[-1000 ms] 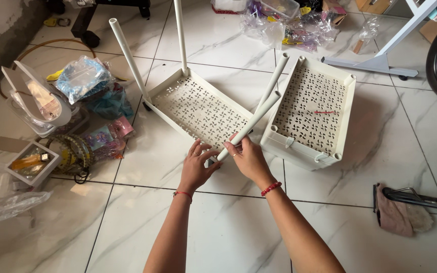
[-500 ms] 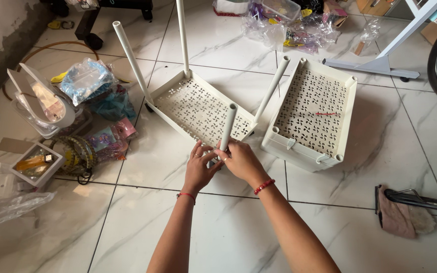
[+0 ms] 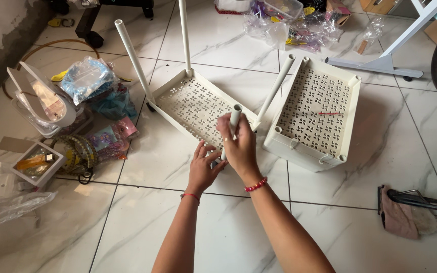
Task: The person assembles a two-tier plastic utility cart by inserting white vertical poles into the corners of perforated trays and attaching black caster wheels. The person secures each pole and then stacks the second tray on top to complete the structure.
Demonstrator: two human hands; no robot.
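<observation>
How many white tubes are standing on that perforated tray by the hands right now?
4. One tube at the far left corner, one at the far corner, one at the right corner, and one at the near corner, gripped by the right hand. None looks hidden.

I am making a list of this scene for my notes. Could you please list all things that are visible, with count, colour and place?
Perforated shelf tray: 1, cream, floor centre, three tubes upright in its corners.
Second shelf tray: 1, cream, to its right.
Tube: 1, white, in right hand at near corner.
Packets pile: several, mixed colours, left.
Small open box: 1, white, left.
Cloth: 1, pinkish, right.
Left hand: 1, at tube's base.
Right hand: 1, grips tube.
</observation>
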